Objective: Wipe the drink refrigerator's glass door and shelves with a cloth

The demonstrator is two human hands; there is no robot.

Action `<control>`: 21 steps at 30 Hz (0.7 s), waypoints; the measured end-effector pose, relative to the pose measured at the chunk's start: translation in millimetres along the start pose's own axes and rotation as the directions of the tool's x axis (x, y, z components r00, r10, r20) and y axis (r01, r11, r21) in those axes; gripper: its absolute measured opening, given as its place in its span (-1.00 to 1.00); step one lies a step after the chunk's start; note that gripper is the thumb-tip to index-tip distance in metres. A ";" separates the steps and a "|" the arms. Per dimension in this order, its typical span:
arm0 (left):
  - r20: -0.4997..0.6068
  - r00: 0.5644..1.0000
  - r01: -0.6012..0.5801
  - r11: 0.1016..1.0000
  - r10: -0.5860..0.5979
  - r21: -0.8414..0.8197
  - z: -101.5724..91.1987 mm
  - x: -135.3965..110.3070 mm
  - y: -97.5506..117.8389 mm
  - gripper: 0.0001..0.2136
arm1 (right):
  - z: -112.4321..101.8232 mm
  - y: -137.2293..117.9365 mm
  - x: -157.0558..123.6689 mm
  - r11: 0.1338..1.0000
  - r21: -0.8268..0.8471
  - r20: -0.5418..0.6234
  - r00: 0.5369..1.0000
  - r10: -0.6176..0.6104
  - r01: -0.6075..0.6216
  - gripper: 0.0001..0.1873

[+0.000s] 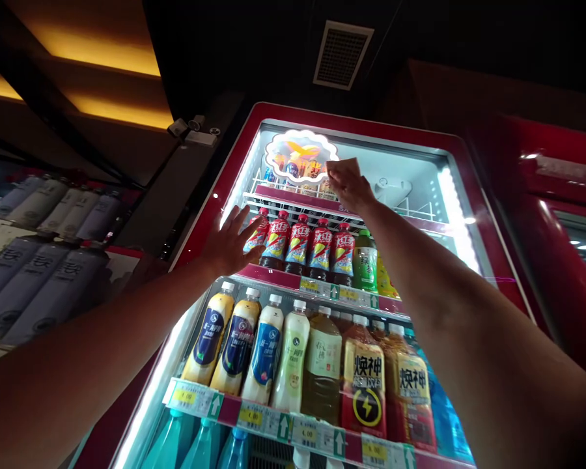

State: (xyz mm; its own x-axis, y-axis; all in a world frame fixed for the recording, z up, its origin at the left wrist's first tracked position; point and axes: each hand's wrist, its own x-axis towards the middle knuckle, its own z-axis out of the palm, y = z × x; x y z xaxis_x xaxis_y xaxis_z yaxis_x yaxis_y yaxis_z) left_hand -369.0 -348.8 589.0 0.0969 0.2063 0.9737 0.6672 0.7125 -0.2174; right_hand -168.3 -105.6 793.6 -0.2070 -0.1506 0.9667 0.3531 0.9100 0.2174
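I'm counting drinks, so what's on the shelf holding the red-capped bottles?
Five red-capped bottles, a green-capped bottle and part of a yellow item show. The left hand partly hides the leftmost bottle; the right forearm hides whatever is behind it.

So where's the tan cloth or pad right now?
Head view, upper part, slightly right of centre: the tan cloth or pad is in the right hand, just right of the glowing scalloped sign.
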 end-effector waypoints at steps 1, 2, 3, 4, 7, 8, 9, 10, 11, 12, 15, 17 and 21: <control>0.002 1.000 0.000 1.000 0.000 -0.002 0.8 0.2 -0.4 -0.35 | -1.7 6.6 -3.8 1.000 -0.001 -0.011 1.000 0.015 -0.015 -0.38; 0.002 1.000 -0.001 1.000 0.001 -0.002 1.3 0.3 -0.6 -0.35 | -4.5 15.7 -8.1 0.997 -0.010 -0.032 0.997 0.076 -0.076 -0.37; -0.001 1.000 -0.003 1.000 0.003 -0.002 1.7 0.4 -0.7 -0.35 | -7.9 25.8 -12.4 0.985 -0.020 -0.058 0.984 0.171 -0.173 -0.36; -0.006 1.000 -0.007 1.000 0.007 -0.002 1.8 0.3 -0.7 -0.35 | -11.3 35.1 -16.4 0.959 -0.028 -0.086 0.956 0.279 -0.283 -0.34; -0.026 0.999 -0.022 1.000 0.021 -0.018 0.9 -1.2 -0.1 -0.35 | -16.8 45.8 -22.7 0.852 -0.037 -0.117 0.849 0.515 -0.522 -0.25; -0.038 0.999 -0.030 0.999 0.029 -0.029 0.1 -2.1 0.2 -0.35 | -16.3 42.2 -22.9 0.847 -0.041 -0.107 0.845 0.524 -0.531 -0.24; -0.051 0.998 -0.040 0.998 0.037 -0.042 -0.8 -3.0 0.6 -0.36 | -14.9 36.2 -22.8 0.870 -0.042 -0.092 0.869 0.487 -0.492 -0.25; -0.064 0.997 -0.050 0.997 0.046 -0.056 -1.9 -4.0 0.9 -0.36 | -12.8 29.0 -22.6 0.910 -0.041 -0.074 0.909 0.410 -0.414 -0.28; -0.077 0.996 -0.058 0.996 0.053 -0.071 -3.0 -4.7 1.2 -0.37 | -10.8 22.5 -22.9 0.946 -0.038 -0.056 0.946 0.321 -0.323 -0.32; -0.086 0.995 -0.063 0.994 0.055 -0.086 -4.1 -5.3 1.6 -0.37 | -9.3 17.9 -24.0 0.970 -0.034 -0.039 0.970 0.241 -0.243 -0.36; -0.081 0.995 -0.060 0.991 0.050 -0.124 -7.1 -5.8 2.5 -0.38 | -11.4 23.3 -33.2 0.969 -0.035 -0.016 0.969 0.245 -0.245 -0.38; -0.066 0.997 -0.053 0.988 0.043 -0.145 -7.6 -5.0 2.7 -0.37 | -17.1 40.4 -42.1 0.910 -0.043 -0.040 0.911 0.411 -0.412 -0.33; -0.073 0.997 -0.050 0.987 0.039 -0.150 -1.4 -2.4 -0.1 -0.35 | -22.9 70.6 -49.7 0.803 -0.030 -0.091 0.802 0.591 -0.595 -0.28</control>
State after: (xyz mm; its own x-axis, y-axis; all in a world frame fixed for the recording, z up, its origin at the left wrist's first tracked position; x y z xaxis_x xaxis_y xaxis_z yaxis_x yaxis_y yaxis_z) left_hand -368.3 -350.3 586.7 0.1767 0.1850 0.9667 0.7646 0.5927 -0.2531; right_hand -112.2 -42.7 764.1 0.1255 0.3814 0.9158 0.4343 0.8089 -0.3964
